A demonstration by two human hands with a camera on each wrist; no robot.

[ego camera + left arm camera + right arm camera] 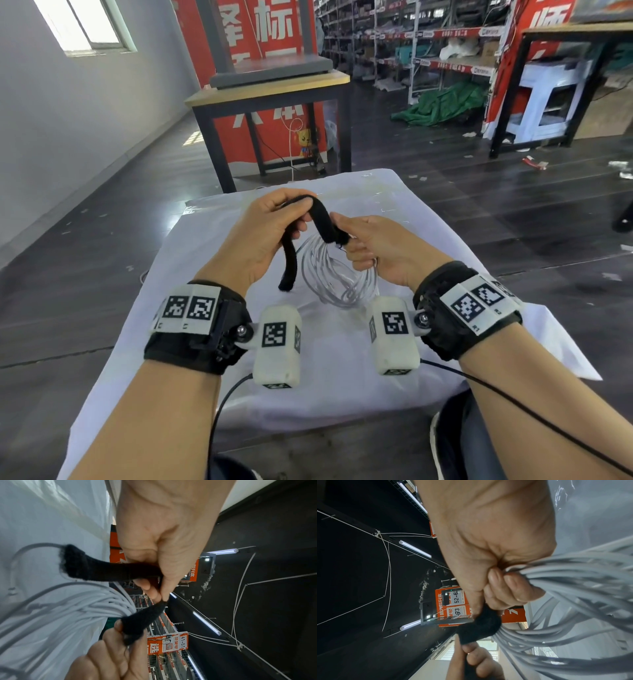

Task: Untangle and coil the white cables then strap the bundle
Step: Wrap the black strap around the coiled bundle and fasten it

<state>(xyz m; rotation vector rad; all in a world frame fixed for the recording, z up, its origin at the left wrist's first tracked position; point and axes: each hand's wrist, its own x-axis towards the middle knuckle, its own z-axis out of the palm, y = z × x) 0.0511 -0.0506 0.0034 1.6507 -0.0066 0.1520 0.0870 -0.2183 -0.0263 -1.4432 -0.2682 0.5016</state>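
Observation:
A coil of white cables [339,274] hangs above the white-covered table [428,240], gripped in my right hand [370,246]. A black fabric strap [320,219] arches from that grip up to my left hand [274,226], which pinches its middle; the loose end [287,274] dangles below. In the left wrist view the left hand [159,566] pinches the strap [106,572] beside the cable loops [82,609]. In the right wrist view the right hand [501,588] clamps the cables [573,588] and one strap end [481,627] together.
A wooden-topped table with black legs [274,89] stands just beyond mine, red banners behind it. Storage shelves [428,41] line the back right, a green tarp [442,102] lies on the dark floor. Black sensor cords [513,404] trail from my wrists.

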